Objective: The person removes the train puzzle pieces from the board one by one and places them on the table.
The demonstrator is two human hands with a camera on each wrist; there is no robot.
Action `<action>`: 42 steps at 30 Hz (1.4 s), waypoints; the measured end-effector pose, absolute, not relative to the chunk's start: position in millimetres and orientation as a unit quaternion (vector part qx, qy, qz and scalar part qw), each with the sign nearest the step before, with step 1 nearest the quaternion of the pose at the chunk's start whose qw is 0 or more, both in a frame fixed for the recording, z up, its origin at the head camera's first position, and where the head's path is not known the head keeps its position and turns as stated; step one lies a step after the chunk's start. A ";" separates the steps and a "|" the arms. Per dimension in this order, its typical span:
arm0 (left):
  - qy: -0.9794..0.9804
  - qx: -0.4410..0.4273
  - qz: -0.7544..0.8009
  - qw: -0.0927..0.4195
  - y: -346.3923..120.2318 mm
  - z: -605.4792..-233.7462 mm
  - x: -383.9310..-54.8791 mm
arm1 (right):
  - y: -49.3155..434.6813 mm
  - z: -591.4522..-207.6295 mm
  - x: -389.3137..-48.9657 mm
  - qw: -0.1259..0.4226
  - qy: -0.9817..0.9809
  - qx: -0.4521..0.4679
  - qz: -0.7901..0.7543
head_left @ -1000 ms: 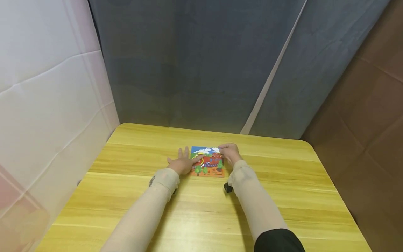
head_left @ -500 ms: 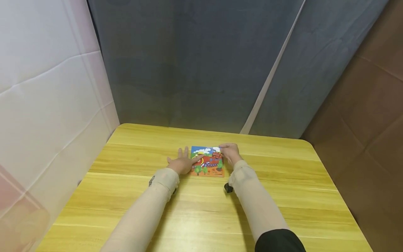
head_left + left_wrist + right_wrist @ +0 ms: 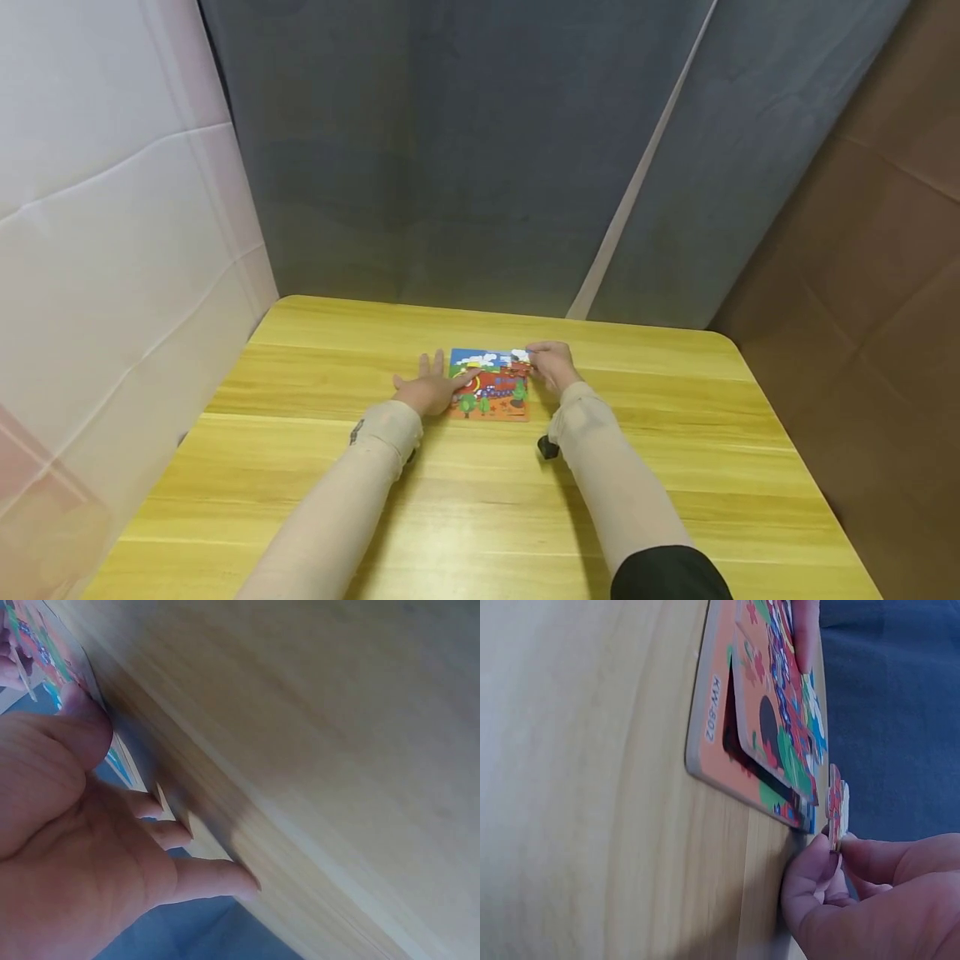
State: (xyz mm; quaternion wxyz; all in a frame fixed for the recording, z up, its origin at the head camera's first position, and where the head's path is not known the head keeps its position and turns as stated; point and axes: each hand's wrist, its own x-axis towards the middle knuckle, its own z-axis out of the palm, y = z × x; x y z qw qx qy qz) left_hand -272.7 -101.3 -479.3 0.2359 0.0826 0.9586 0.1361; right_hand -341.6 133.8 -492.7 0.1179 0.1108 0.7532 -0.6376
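Observation:
A colourful jigsaw puzzle [image 3: 491, 408] in a flat square board, with sky, a red shape and green trees on orange ground, lies on the table. My left hand [image 3: 426, 393] rests at its left side, fingers spread straight and thumb reaching over the picture. At the upper right corner, my right hand [image 3: 552, 367] pinches a puzzle piece [image 3: 835, 806] between thumb and fingers. The right wrist view shows this piece raised off the board. There, a lower corner piece [image 3: 776, 727] sits tilted up, leaving a dark gap beside the frame marked KW-802 [image 3: 705, 754].
The wooden table [image 3: 480, 508] extends around the puzzle on all sides. A dark grey curtain [image 3: 450, 167] hangs behind it, a pale cloth [image 3: 127, 208] on the left and a brown one [image 3: 862, 292] on the right.
My right hand has drawn slightly to the right, away from the board, with the puzzle piece. My left hand keeps its place on the puzzle. The head view has shifted slightly.

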 end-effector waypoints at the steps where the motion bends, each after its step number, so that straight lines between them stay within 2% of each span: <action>1: 0.959 0.083 0.136 0.235 -101.5 -479.6 -273.1 | 134.7 -491.9 -341.2 0.120 0.751 0.111 -0.640; 12: 0.958 0.086 0.145 0.233 -105.3 -482.8 -276.2 | 145.4 -491.4 -344.6 0.124 0.773 0.118 -0.611; 42: 0.951 0.072 0.180 0.239 -112.8 -482.7 -277.5 | 204.9 -483.9 -346.4 0.087 0.757 0.134 -0.634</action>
